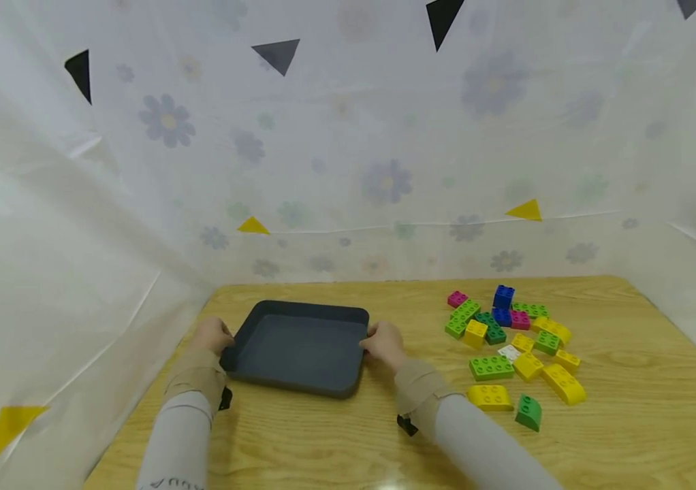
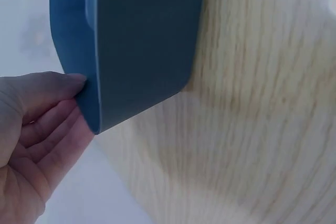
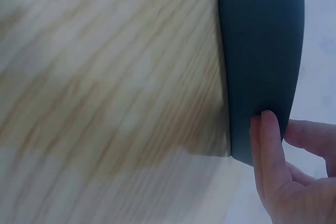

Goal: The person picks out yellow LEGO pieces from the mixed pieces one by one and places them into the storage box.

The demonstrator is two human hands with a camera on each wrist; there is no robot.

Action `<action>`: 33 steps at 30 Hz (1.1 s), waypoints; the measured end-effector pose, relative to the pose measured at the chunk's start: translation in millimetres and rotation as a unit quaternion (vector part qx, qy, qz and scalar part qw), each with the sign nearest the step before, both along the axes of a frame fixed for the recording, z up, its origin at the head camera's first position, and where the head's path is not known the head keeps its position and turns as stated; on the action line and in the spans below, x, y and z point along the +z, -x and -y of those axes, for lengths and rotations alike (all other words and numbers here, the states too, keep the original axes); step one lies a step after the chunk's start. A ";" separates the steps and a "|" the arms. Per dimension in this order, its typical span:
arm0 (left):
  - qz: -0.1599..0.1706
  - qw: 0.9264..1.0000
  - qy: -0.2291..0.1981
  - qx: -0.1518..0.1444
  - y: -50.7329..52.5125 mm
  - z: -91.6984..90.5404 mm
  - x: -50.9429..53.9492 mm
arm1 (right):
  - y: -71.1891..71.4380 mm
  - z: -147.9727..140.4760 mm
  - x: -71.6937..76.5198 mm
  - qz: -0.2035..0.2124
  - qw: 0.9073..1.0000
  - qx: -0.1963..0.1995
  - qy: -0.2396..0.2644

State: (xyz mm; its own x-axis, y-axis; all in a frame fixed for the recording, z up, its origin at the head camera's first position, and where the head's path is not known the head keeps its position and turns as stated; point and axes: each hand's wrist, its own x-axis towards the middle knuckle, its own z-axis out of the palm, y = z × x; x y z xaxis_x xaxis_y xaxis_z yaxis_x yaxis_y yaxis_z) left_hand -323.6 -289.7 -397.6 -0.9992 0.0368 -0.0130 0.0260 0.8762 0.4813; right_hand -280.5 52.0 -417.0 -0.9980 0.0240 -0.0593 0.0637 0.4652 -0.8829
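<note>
1. A pale flowered sheet hangs behind the table and down both sides, walling in the space.
2. The wooden table carries everything else.
3. The dark tray is on the table's left half, toward the back, well apart from the toy bricks.
4. Two light sleeves reach in from the front; the right sleeve slants between the tray and the nearest bricks, just beside a yellow one.
5. The left hand pinches the tray's left rim, thumb inside, fingers outside.
6. The right hand pinches the right rim, two fingertips along the outer wall.
7. Toy bricks lie loosely spread on the right: a long lime brick, the yellow brick nearest the sleeve, then a curved green brick at the front.
8. A small white brick is partly hidden among yellow ones.
</note>
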 end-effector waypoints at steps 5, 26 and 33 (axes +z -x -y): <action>0.030 0.999 -0.037 -0.006 0.2 -8.4 0.7 | 2.7 -13.4 1.3 0.003 1.000 0.000 -0.001; 0.090 0.994 -0.010 -0.057 -7.6 -65.7 5.1 | 7.1 -69.5 3.0 0.029 0.998 -0.003 -0.060; 0.085 0.994 -0.019 -0.068 -10.8 -82.0 4.1 | 7.7 -85.5 4.2 0.045 0.998 0.001 -0.048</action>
State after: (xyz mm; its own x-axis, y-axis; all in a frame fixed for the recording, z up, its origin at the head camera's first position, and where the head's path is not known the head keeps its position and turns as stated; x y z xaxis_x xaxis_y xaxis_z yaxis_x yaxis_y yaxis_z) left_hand -312.8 -207.8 -393.5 -0.9686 0.1744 -0.1770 0.0582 0.8518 0.5207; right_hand -288.2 137.6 -412.8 -0.9886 0.0320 -0.1469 0.1403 0.5472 -0.8252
